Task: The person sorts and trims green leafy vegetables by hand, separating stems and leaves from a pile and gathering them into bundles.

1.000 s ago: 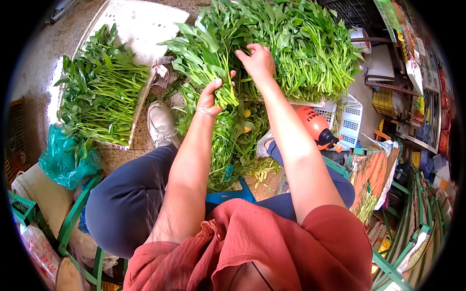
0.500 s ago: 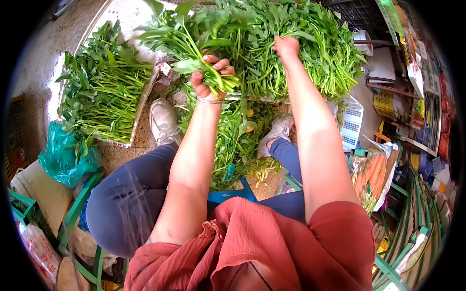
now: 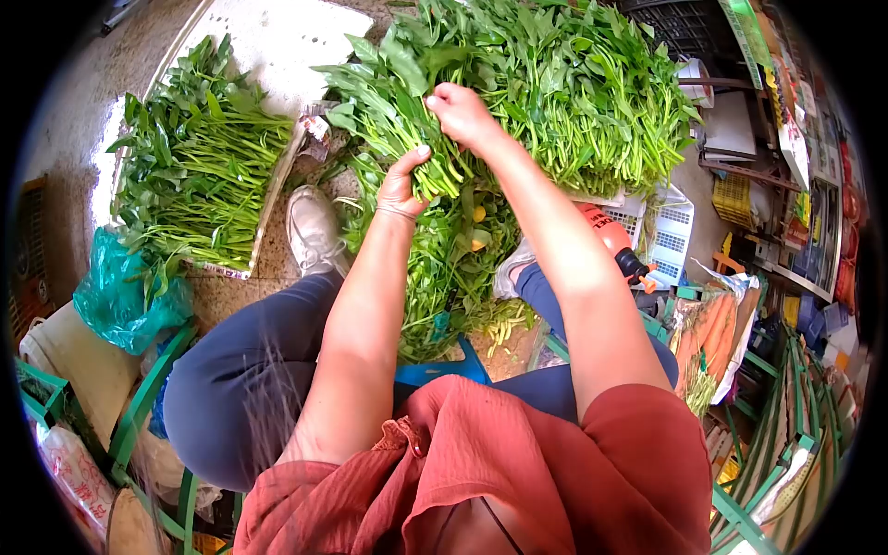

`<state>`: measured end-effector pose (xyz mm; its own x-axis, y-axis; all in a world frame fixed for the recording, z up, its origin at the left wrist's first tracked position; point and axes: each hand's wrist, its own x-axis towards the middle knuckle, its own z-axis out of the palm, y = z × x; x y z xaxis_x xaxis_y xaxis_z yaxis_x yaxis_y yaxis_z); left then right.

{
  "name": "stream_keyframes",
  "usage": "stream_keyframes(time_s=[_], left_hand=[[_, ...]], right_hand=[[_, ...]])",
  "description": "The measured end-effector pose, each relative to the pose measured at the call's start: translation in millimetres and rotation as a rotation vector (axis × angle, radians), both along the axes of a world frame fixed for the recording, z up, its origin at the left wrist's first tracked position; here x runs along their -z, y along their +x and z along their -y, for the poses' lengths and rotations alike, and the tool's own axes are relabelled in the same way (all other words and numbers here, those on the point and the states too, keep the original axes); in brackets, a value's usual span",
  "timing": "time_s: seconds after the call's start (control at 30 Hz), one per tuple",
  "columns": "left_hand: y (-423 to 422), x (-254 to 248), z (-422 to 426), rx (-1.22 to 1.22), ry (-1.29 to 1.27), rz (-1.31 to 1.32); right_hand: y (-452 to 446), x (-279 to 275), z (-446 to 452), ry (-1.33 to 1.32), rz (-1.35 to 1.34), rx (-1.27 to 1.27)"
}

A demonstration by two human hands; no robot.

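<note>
The bare right hand (image 3: 462,113) has returned to the leafy, green-stemmed bunch (image 3: 407,134) beside the wide green heap (image 3: 592,111); the bare left hand's (image 3: 401,190) fingers grip this bunch, so both hands meet; right fingers' closure, I cannot tell.

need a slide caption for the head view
Left hand holds a bunch of long, leafy green stems, right hand at its leaves, beside a larger heap of similar greens.

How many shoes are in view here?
2. One shoe is between the left stack of greens and the loose greens; the other shoe is right of the loose greens, partly hidden by the right arm.
</note>
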<state>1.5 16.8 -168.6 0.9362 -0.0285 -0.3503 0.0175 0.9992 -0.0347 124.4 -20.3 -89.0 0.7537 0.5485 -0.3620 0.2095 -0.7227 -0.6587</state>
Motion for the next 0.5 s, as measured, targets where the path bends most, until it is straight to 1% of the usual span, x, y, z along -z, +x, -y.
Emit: stream_keyframes(time_s=[0.03,0.1,0.17,0.2,0.23,0.3,0.33,0.37,0.43,0.47,0.5], left_hand=[[-2.8,1.9,-1.5,0.006,-0.004,-0.065],[-3.9,2.8,-5.2,-0.002,0.009,-0.024],[-2.0,1.4,-9.2,-0.011,0.021,0.022],[-1.0,0.6,-10.7,-0.031,-0.066,0.084],[-0.5,-0.3,-12.0,-0.053,-0.152,0.146],[0.3,-0.4,-11.1,-0.088,-0.119,0.120],[2.3,0.7,-11.2,-0.105,-0.128,0.112],[3.2,1.5,-10.7,-0.120,-0.137,0.103],[2.6,0.5,-10.1,-0.104,-0.159,0.148],[2.6,-1.5,-8.7,-0.161,-0.219,0.231],[3.0,-3.2,-9.0,-0.219,-0.278,0.316]], right_hand=[[-2.0,7.3,-1.8,-0.062,0.291,-0.110],[-3.1,5.3,-0.5,-0.179,0.221,-0.132],[3.9,19.0,0.8,-0.058,0.347,-0.025],[5.6,7.5,-0.9,0.026,0.576,0.017],[13.0,1.7,0.0,-0.007,0.554,0.171],[22.8,-0.9,-0.8,-0.149,0.604,0.461],[28.0,-1.4,-1.4,-0.269,0.439,0.472],[30.4,-0.1,-2.1,-0.273,0.436,0.475],[36.6,3.6,-4.6,-0.464,0.169,0.518],[59.5,25.1,7.5,-0.460,0.014,0.392],[62.0,29.8,10.7,-0.458,0.015,0.393]])
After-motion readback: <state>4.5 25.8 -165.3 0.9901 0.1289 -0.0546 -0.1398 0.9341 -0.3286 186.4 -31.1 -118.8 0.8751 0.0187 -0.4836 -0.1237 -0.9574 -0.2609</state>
